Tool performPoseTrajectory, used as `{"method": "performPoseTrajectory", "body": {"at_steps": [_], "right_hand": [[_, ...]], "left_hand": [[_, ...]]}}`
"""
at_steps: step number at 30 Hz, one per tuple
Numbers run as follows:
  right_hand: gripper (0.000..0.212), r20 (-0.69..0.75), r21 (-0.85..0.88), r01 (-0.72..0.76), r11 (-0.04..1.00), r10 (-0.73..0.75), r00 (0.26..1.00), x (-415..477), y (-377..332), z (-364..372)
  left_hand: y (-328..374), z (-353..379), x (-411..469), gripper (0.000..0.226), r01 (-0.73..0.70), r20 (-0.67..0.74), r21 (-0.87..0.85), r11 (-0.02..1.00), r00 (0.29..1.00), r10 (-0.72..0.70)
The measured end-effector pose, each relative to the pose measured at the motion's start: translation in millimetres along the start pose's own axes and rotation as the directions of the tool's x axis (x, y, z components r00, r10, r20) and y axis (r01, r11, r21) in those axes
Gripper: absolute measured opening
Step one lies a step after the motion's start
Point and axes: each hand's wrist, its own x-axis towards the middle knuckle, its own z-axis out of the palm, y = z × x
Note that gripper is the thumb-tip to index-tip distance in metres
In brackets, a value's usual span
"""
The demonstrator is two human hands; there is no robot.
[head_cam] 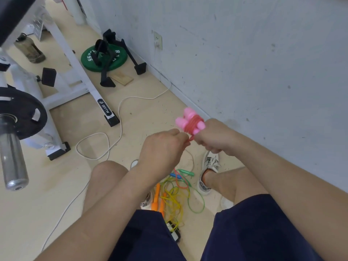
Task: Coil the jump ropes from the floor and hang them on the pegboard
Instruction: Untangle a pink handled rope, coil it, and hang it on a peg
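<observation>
Pink rope (194,123) | coiled round handles (181,122), gripped by right hand (214,137) | loose end (190,139) just below rope, pinched by left hand (162,147)

My left hand (162,147) and right hand (216,136) hold the pink jump rope (190,121) above open floor (150,113), so there is free room ahead of them. On the right the wall (263,63) stands near the right hand and closes that side. On the left the white rack (80,70) and the barbell end (11,153), which points toward me, block the way; its black plate (24,102) sits just behind. A white cable (113,134) lies in loops across the floor ahead. Below, the tangled ropes (156,196) lie between my knees (109,172) and shoes (209,166), a narrow gap to reach through. Farther ahead the green plate (86,59) and black stands (139,67) sit against the wall.
</observation>
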Motion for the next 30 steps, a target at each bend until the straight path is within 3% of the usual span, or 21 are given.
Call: {"method": "performPoseTrajectory", "body": {"at_steps": [2, 3, 5, 7, 9, 10, 12, 15, 17, 19, 21, 23, 27, 30], "right_hand": [[0.019, 0.099, 0.428, -0.148, 0.892, 0.116, 0.988, 5, 6, -5], [0.02, 0.144, 0.505, -0.183, 0.844, 0.127, 0.981, 5, 8, -5], [0.02, 0.187, 0.479, -0.202, 0.854, 0.125, 0.974, 4, 16, -2], [0.018, 0.161, 0.308, -0.165, 0.937, 0.119, 0.98, 2, 21, 2], [0.015, 0.096, -0.043, -0.068, 0.997, 0.072, 0.993, -4, 17, 6], [0.017, 0.077, -0.264, -0.008, 0.964, 0.029, 0.997, -7, 12, 8], [0.027, 0.113, -0.616, 0.119, 0.779, -0.063, 0.992, -12, 3, 13], [0.024, 0.198, -0.784, 0.217, 0.582, -0.097, 0.975, -16, -4, 18], [0.019, 0.233, -0.846, 0.244, 0.475, -0.083, 0.969, -17, -7, 17], [0.022, 0.281, -0.855, 0.297, 0.425, -0.101, 0.954, -18, -10, 12], [0.026, 0.326, -0.848, 0.364, 0.386, -0.162, 0.931, -20, -13, 5], [0.028, 0.363, -0.863, 0.41, 0.296, -0.202, 0.91, -23, -16, -3], [0.013, 0.396, -0.889, 0.44, 0.124, -0.275, 0.876, -30, -19, -8], [0.017, 0.421, -0.885, 0.462, 0.055, -0.326, 0.846, -30, -15, -10]], "left_hand": [[5, 3, -2, 0.038, 0.044, -0.02, -0.07, 0.997, 0.999, -0.045], [9, 3, -5, 0.037, 0.031, -0.01, -0.047, 0.998, 0.999, -0.031], [11, 3, -8, 0.031, -0.051, -0.027, 0.038, 0.998, 0.998, 0.053], [6, 0, -8, 0.025, -0.162, -0.032, 0.073, 0.984, 0.986, 0.164], [-1, -5, -4, 0.023, -0.271, -0.03, 0.043, 0.962, 0.962, 0.272], [-2, -8, 0, 0.019, -0.319, -0.032, 0.016, 0.948, 0.947, 0.319], [-5, -11, 9, 0.011, -0.392, -0.038, -0.041, 0.919, 0.92, 0.391], [-9, -14, 19, 0.022, -0.427, 0.022, -0.065, 0.902, 0.903, 0.429], [-12, -15, 22, 0.016, -0.445, 0.029, -0.062, 0.893, 0.894, 0.447], [-14, -18, 28, 0.012, -0.376, 0.043, -0.146, 0.915, 0.922, 0.385], [-18, -21, 31, 0.019, -0.178, 0.112, -0.296, 0.938, 0.969, 0.219], [-21, -22, 33, 0.017, -0.029, 0.206, -0.411, 0.911, 0.971, 0.124], [-23, -25, 41, 0.014, 0.213, 0.381, -0.615, 0.759, 0.923, 0.049], [-33, -25, 45, 0.008, 0.373, 0.497, -0.727, 0.577, 0.865, 0.068]]}}
